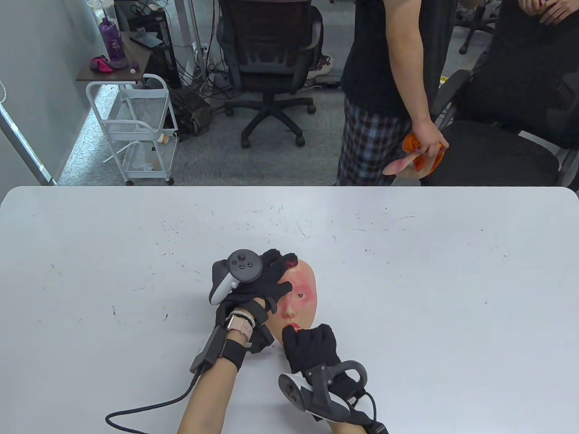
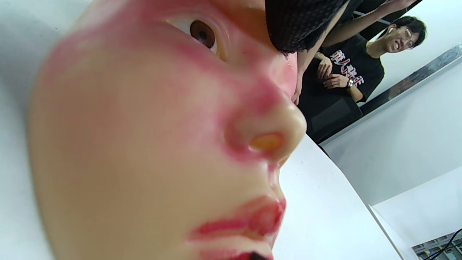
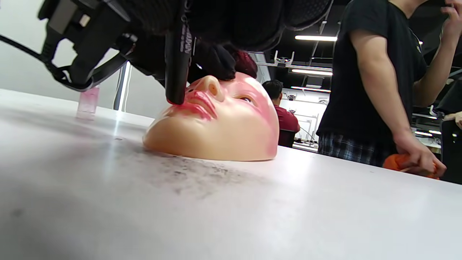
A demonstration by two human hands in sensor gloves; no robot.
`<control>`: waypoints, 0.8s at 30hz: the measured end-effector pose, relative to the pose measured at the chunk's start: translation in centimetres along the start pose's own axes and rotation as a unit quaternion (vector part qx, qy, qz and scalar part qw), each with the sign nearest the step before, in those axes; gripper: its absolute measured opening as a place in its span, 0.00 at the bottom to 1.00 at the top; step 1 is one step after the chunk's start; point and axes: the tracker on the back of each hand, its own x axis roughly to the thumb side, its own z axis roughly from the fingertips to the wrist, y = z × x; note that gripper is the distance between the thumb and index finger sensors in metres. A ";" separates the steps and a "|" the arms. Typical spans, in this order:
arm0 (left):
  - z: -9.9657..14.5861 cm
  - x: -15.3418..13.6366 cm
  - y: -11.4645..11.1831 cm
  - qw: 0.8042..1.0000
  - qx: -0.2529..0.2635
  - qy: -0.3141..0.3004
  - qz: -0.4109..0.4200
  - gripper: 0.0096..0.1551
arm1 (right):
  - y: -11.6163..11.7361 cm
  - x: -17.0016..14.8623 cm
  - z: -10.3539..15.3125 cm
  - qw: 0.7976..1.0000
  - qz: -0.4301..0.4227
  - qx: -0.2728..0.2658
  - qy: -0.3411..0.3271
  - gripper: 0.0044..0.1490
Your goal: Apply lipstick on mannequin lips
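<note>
A mannequin face [image 1: 302, 294] lies face-up on the white table [image 1: 407, 280], with red smears on its cheeks and lips [image 2: 252, 220]. My left hand [image 1: 282, 273] lies over its left half, fingers curled round the forehead and thumb on the cheek; a fingertip [image 2: 299, 25] shows in the left wrist view. My right hand [image 1: 310, 341] is below the chin, gripping a black lipstick tube [image 3: 177, 61]. The tube stands nearly upright with its red tip touching the lower lip [image 3: 191, 106]. In the table view the right hand hides the lipstick.
A person in a black shirt stands at the table's far right edge holding an orange cloth [image 1: 423, 151]. Office chairs [image 1: 271, 58] and a white cart [image 1: 140, 131] stand beyond the table. A small clear pink container [image 3: 87, 103] sits on the table behind the face.
</note>
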 end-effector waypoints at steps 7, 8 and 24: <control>0.0 0.0 0.0 1.000 -0.001 0.001 -0.001 0.41 | 0.6 -2.5 0.2 0.995 -0.084 0.008 0.060 0.29; 0.0 0.0 0.0 1.000 -0.001 0.001 -0.001 0.41 | 0.5 -2.6 0.0 0.994 -0.089 0.016 0.061 0.29; 0.0 0.0 0.0 1.000 -0.001 0.001 -0.001 0.41 | 0.5 -2.9 -0.1 0.992 -0.096 0.043 0.076 0.29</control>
